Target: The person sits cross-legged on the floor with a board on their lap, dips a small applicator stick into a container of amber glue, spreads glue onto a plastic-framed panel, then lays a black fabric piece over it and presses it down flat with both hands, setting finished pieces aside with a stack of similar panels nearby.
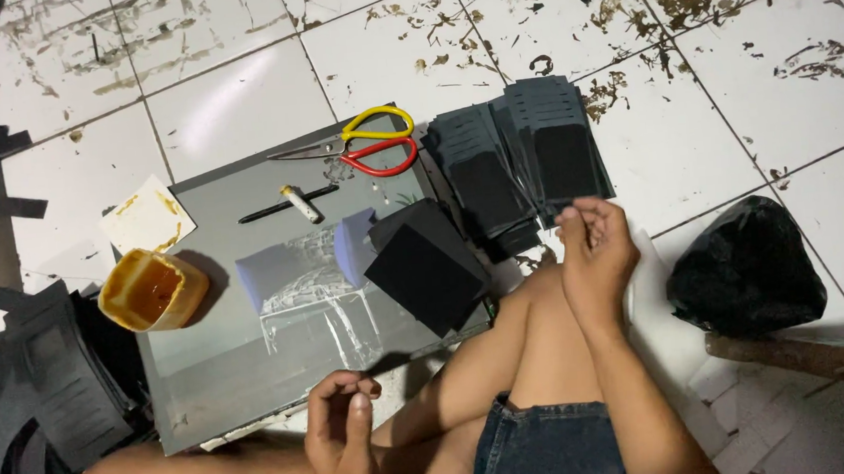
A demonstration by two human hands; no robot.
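Observation:
I sit on a tiled floor with my knees drawn up. My left hand (pixel 341 429) rests by my left thigh, fingers curled in, holding nothing I can see. Above my right knee hovers my right hand (pixel 593 244), its fingers pinched together, just in front of two stacks of black cut pieces (pixel 521 154). A black folded box shape (pixel 424 262) stands on the grey board (pixel 222 373) ahead of me. Red-and-yellow scissors (pixel 365 146), a black stick and a small white tube (pixel 301 204) lie at the board's far edge.
An open tub of amber glue (pixel 150 288) and a stained paper scrap (pixel 146 217) sit left of the board. Black strips and cut sheets (pixel 43 397) pile at the left. A black plastic bag (pixel 746 272) lies right. The floor tiles carry glue stains.

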